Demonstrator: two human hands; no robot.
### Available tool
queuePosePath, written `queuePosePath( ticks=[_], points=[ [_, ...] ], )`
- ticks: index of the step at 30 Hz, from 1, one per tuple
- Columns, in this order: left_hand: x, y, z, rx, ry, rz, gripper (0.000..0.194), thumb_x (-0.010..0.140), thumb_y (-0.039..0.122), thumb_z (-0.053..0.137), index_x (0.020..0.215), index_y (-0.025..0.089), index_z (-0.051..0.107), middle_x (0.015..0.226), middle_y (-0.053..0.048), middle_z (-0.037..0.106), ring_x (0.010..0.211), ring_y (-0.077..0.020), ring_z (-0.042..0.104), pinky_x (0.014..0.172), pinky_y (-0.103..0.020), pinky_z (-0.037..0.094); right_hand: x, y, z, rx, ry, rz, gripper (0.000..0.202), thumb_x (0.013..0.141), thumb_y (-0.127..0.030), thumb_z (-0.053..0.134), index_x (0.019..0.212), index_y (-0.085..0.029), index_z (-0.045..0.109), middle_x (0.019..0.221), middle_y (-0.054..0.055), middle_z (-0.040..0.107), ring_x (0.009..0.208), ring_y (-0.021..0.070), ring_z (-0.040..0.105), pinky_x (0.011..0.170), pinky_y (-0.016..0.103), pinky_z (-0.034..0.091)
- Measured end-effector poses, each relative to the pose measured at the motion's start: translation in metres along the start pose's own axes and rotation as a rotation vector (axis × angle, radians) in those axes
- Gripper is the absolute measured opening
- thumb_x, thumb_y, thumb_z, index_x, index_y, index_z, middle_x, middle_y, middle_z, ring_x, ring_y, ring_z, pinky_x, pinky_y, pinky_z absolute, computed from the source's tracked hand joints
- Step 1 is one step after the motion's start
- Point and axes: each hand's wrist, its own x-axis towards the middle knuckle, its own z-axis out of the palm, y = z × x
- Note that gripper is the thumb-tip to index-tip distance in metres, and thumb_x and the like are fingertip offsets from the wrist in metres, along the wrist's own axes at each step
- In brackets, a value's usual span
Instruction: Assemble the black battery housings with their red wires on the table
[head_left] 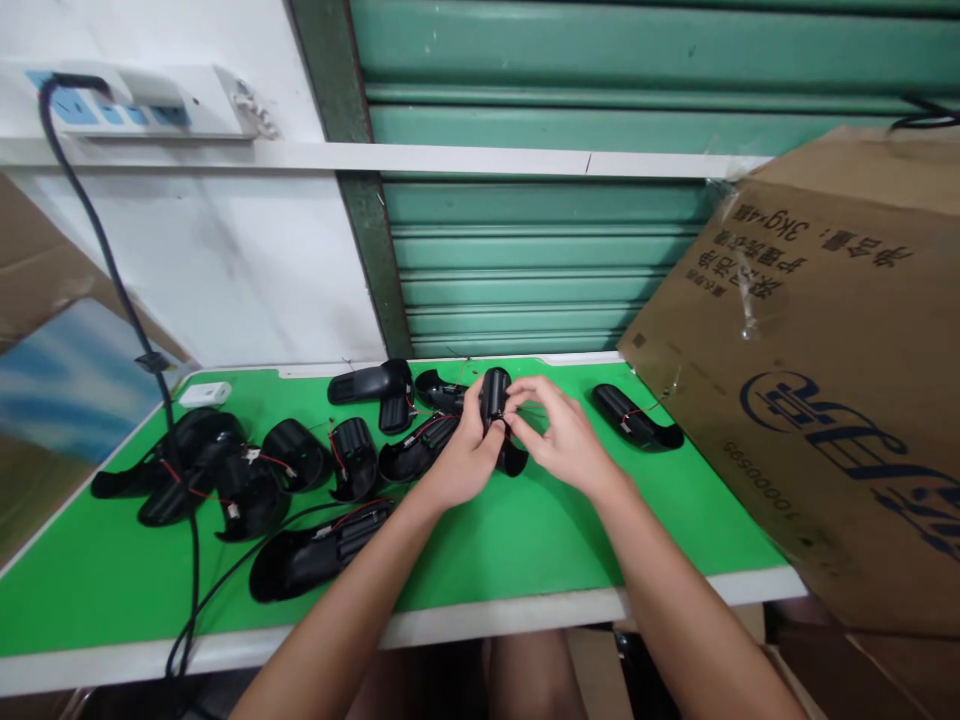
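Near the middle of the table, my left hand [466, 455] is wrapped around a curved black plastic housing [495, 388] and holds it upright. The fingertips of my right hand [566, 432] are pinched together at the right side of this housing. Whatever sits between them is too small to make out; thin wires show close by. Just left of my hands lie more black housings, one [409, 455] with a red wire, another [375, 383] farther back. A single housing [636, 418] with a red wire rests to the right.
Several black housings [296, 455] with red wires crowd the left of the green tabletop [555, 540]. A black cable [112, 250] hangs from the power strip [150, 100] across the table. A large cardboard box [825, 380] stands at right, a small white device [205, 393] back left.
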Motion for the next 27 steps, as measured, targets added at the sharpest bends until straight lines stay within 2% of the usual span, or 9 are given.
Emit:
queuePosePath(
  ticks=[2, 6, 16, 18, 21, 24, 27],
  points=[
    [0.0, 0.0, 0.0, -0.02, -0.007, 0.006, 0.07, 0.093, 0.028, 0.06, 0.154, 0.019, 0.028, 0.152, -0.012, 0.045, 0.143, -0.025, 0.043, 0.124, -0.036, 0.028, -0.001, 0.001, 0.001, 0.029, -0.011, 0.034, 0.029, 0.092, -0.019, 0.061, 0.117, -0.026, 0.048, 0.093, 0.002, 0.073, 0.094, 0.0219, 0.071, 0.091, 0.038, 0.054],
    [0.0, 0.002, 0.0, -0.062, 0.016, 0.007, 0.069, 0.09, 0.028, 0.064, 0.152, 0.019, 0.034, 0.15, -0.011, 0.049, 0.143, -0.026, 0.044, 0.123, -0.036, 0.029, -0.003, 0.005, 0.005, 0.023, 0.023, 0.009, 0.035, 0.093, -0.021, 0.061, 0.12, -0.027, 0.041, 0.093, 0.002, 0.073, 0.098, 0.0221, 0.072, 0.093, 0.038, 0.053],
    [0.0, 0.0, 0.001, -0.105, 0.045, -0.078, 0.068, 0.092, 0.027, 0.062, 0.153, 0.02, 0.033, 0.145, -0.012, 0.054, 0.138, -0.0274, 0.05, 0.119, -0.042, 0.04, -0.008, 0.008, 0.015, -0.107, 0.122, -0.021, 0.028, 0.095, -0.025, 0.059, 0.117, -0.027, 0.042, 0.101, 0.006, 0.075, 0.096, 0.0231, 0.076, 0.083, 0.036, 0.059],
    [-0.002, 0.0, 0.002, -0.183, 0.046, -0.14, 0.072, 0.09, 0.028, 0.066, 0.154, 0.024, 0.034, 0.141, -0.012, 0.057, 0.131, -0.0291, 0.057, 0.111, -0.046, 0.049, -0.009, 0.009, 0.016, -0.149, 0.127, -0.035, 0.025, 0.096, -0.026, 0.059, 0.116, -0.027, 0.043, 0.101, 0.007, 0.076, 0.095, 0.0238, 0.076, 0.081, 0.036, 0.06],
    [-0.002, 0.001, 0.003, -0.27, 0.021, -0.228, 0.079, 0.087, 0.033, 0.07, 0.156, 0.029, 0.031, 0.137, -0.012, 0.059, 0.103, -0.0292, 0.069, 0.086, -0.048, 0.062, -0.011, 0.01, 0.018, -0.226, 0.12, -0.076, 0.018, 0.097, -0.028, 0.057, 0.113, -0.027, 0.047, 0.1, 0.008, 0.077, 0.092, 0.0252, 0.077, 0.079, 0.037, 0.06],
    [-0.002, 0.002, 0.003, -0.286, 0.012, -0.248, 0.082, 0.086, 0.038, 0.071, 0.157, 0.031, 0.03, 0.132, -0.013, 0.06, 0.081, -0.0249, 0.07, 0.068, -0.046, 0.065, -0.012, 0.011, 0.019, -0.269, 0.121, -0.103, 0.014, 0.098, -0.028, 0.057, 0.109, -0.026, 0.05, 0.098, 0.008, 0.078, 0.088, 0.0258, 0.078, 0.077, 0.037, 0.06],
    [-0.002, 0.003, 0.002, -0.269, 0.021, -0.253, 0.083, 0.087, 0.038, 0.07, 0.158, 0.029, 0.029, 0.129, -0.015, 0.059, 0.075, -0.0236, 0.069, 0.06, -0.045, 0.064, -0.013, 0.011, 0.02, -0.225, 0.152, -0.085, 0.016, 0.097, -0.028, 0.059, 0.11, -0.026, 0.05, 0.098, 0.008, 0.078, 0.087, 0.0252, 0.078, 0.076, 0.036, 0.06]
  ],
)
